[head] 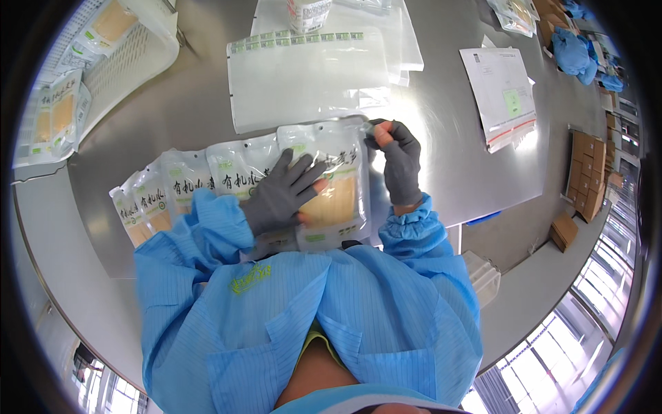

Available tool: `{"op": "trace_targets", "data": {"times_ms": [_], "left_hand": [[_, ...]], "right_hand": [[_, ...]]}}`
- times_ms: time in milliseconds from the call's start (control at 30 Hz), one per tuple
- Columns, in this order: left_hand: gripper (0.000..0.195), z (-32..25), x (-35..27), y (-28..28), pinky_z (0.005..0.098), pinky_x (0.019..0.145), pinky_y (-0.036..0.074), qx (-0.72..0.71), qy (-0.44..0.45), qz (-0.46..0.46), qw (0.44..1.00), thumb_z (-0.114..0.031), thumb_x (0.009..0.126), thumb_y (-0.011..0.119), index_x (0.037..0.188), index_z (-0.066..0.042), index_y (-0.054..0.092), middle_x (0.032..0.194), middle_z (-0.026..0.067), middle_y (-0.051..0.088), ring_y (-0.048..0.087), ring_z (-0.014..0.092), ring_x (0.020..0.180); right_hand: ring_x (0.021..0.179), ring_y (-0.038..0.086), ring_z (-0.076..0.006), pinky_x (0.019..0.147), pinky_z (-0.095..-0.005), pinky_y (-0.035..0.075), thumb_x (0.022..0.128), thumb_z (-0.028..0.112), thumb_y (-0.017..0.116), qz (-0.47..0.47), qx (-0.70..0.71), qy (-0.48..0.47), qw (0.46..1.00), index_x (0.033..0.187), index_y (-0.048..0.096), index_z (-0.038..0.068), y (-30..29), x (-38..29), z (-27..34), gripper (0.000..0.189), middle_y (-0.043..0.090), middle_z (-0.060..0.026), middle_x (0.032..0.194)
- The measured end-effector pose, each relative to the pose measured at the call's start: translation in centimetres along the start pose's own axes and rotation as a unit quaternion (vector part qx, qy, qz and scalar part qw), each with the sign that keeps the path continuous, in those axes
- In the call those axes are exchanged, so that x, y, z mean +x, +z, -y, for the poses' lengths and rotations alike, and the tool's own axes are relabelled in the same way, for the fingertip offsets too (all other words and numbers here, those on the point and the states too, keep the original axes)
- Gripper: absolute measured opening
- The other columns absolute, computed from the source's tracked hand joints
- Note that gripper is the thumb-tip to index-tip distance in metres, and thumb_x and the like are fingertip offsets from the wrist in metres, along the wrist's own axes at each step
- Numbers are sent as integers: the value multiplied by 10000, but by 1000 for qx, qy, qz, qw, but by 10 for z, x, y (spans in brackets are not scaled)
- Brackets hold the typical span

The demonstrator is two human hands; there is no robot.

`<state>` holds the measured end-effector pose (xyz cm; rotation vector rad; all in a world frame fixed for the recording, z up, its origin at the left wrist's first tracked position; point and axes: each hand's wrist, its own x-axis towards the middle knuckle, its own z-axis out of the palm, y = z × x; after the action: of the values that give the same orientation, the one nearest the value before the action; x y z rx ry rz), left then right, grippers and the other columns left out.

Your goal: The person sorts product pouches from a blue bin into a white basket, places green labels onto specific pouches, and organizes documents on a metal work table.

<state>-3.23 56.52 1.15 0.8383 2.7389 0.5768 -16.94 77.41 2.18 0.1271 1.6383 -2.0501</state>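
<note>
My left hand [283,195], in a grey glove with bare fingertips, lies spread flat across the food pouches, its fingers over the left part of the nearest one. That clear and white plastic pouch [339,181] shows pale yellow strips inside and bears writing. More such pouches [240,165] overlap in a row to the left, partly hidden by my left hand and sleeve. My right hand [401,160], gloved the same way, pinches a small clear sticker [368,128] between thumb and finger at the pouch's upper right corner. Whether the sticker touches the pouch cannot be told.
A sheet of small green-printed stickers [310,83] lies beyond the pouches, with a white printed container [309,15] behind it. A white plastic basket [129,67] with pouches stands at the upper left. Printed papers [499,93] lie to the right on the metal table [439,171].
</note>
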Motion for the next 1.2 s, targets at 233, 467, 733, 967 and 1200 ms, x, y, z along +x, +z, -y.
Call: {"op": "trace_targets", "data": {"times_ms": [233,467,733,967,1200], "left_hand": [[740,-6,43,31,565,1059,280,-64,-61,-72,993,-463,689,702,1270,-38,532,1414,164,427,389,338,1298],[741,40,39,14,570,1157,123,17,-33,-16,999,-548,608,750,1289,-320,569,1506,93,320,250,320,1397],[686,41,37,8,537,1173,117,6,-58,12,998,-472,566,787,1223,-386,612,1526,54,287,215,326,1408],[653,43,38,11,530,1173,130,1,-55,-4,998,-432,541,799,1173,-376,646,1515,58,307,220,335,1404],[664,43,39,11,538,1171,127,-12,-58,-9,998,-401,522,809,1165,-366,651,1509,72,322,230,337,1404]], "right_hand": [[753,589,-110,675,-235,493,909,184,608,-65,20,75,995,947,614,2,27,-17,-9,186,612,-37,829],[721,558,-105,625,-257,467,868,138,615,39,-206,84,974,902,623,-7,19,2,-20,150,608,-61,815],[695,578,-237,629,-338,468,787,101,640,57,-410,-55,909,806,610,-50,16,13,-37,155,583,-136,846],[736,601,-290,662,-358,491,775,117,639,83,-470,-66,876,816,630,-47,15,18,-35,169,583,-149,892],[703,604,-274,637,-351,490,758,98,659,75,-486,-76,867,797,631,-27,16,20,-39,135,581,-128,865]]}}
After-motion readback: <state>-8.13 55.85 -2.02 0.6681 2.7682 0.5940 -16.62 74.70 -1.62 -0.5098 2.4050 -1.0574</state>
